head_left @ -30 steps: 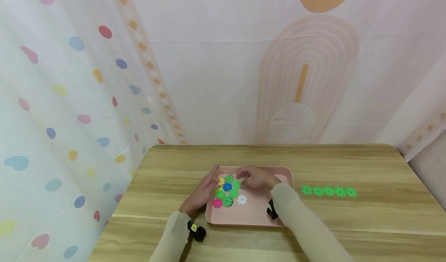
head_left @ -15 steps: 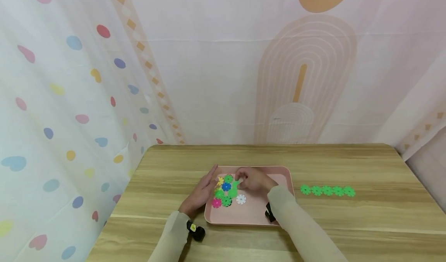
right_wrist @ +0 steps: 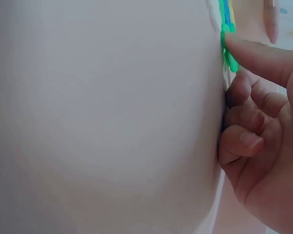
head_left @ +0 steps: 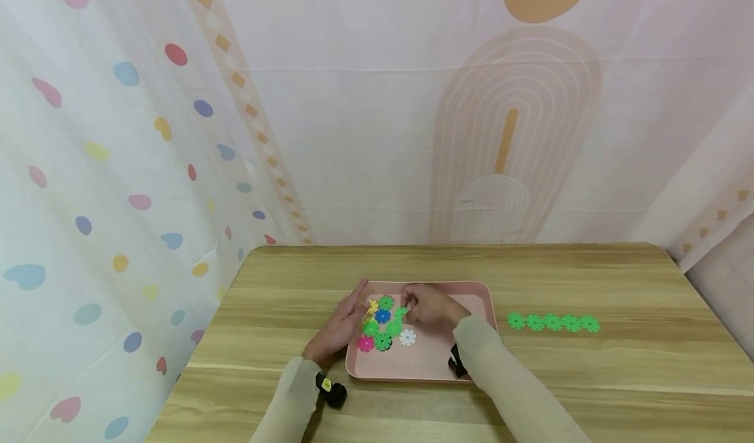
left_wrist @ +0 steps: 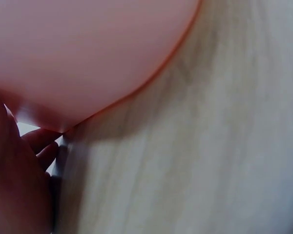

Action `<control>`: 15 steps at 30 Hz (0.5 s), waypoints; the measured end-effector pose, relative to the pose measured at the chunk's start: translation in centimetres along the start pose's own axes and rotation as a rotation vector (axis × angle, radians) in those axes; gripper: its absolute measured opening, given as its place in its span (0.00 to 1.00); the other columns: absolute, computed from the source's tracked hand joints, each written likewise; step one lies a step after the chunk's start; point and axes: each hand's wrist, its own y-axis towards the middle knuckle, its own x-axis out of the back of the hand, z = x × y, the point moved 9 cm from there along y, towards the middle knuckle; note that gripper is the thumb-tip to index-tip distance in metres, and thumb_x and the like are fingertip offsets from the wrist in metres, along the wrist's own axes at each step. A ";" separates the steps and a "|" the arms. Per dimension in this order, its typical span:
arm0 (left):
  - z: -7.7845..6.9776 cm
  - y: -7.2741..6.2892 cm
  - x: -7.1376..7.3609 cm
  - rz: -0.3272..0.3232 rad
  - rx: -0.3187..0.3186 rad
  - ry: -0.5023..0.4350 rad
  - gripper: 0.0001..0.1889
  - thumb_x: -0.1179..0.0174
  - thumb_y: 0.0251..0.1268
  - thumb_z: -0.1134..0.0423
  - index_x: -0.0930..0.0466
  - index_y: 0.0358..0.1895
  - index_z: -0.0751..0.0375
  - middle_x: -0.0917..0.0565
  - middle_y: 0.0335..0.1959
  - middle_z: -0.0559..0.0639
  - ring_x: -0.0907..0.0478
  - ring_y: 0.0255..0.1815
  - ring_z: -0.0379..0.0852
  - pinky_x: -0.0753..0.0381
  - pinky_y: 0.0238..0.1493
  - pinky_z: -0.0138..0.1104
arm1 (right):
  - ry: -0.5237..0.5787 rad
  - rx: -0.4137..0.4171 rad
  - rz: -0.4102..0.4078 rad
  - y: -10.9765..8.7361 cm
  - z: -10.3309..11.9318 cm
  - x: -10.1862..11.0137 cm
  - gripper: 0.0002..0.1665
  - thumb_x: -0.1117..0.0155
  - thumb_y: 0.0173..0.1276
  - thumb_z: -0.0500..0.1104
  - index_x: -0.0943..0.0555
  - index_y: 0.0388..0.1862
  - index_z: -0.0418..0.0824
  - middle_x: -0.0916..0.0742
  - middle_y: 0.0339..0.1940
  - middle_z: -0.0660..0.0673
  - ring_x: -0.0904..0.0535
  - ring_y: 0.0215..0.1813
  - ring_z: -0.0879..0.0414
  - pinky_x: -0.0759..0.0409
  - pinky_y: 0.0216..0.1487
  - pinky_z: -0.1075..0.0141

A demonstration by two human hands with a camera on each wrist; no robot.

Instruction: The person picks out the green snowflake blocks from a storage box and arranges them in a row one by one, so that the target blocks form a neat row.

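Several flat notched snowflake discs lie in the left part of a pink tray [head_left: 424, 367]; a blue disc [head_left: 383, 316], a pink disc [head_left: 366, 343] and a white disc [head_left: 408, 337] show among green and yellow ones. My left hand [head_left: 339, 328] rests along the tray's left side with its fingers straight, fingertips at the rim. Inside the tray, my right hand [head_left: 427, 304] pinches a green snowflake disc [head_left: 401, 313] at the pile's right side. The right wrist view shows its thumb [right_wrist: 256, 57] on the green plastic and the other fingers curled at the tray floor.
On the wooden table [head_left: 589, 377], a straight row of green discs [head_left: 554, 322] lies to the right of the tray. A patterned curtain [head_left: 353, 135] hangs behind the table and along its left. A black wrist camera [head_left: 336, 394] sits by the tray's lower left corner.
The right hand's fingers have closed in on the green disc, and its edge has shifted slightly. The left hand and the row of discs have stayed put.
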 end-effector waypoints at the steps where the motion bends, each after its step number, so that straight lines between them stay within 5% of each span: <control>1: 0.0 0.0 0.0 -0.001 -0.001 0.004 0.30 0.59 0.81 0.51 0.56 0.81 0.36 0.55 0.82 0.50 0.62 0.81 0.57 0.63 0.76 0.62 | -0.005 0.003 0.002 0.0 0.1 0.0 0.11 0.29 0.61 0.32 0.23 0.37 0.38 0.27 0.26 0.49 0.32 0.31 0.57 0.33 0.32 0.68; 15: 0.1 0.0 0.1 -0.001 -0.025 0.004 0.30 0.58 0.81 0.51 0.56 0.81 0.38 0.54 0.82 0.53 0.62 0.81 0.60 0.63 0.75 0.64 | -0.118 0.061 0.057 -0.4 1.0 -0.4 0.11 0.32 0.63 0.31 0.26 0.36 0.40 0.26 0.27 0.49 0.31 0.33 0.57 0.30 0.37 0.67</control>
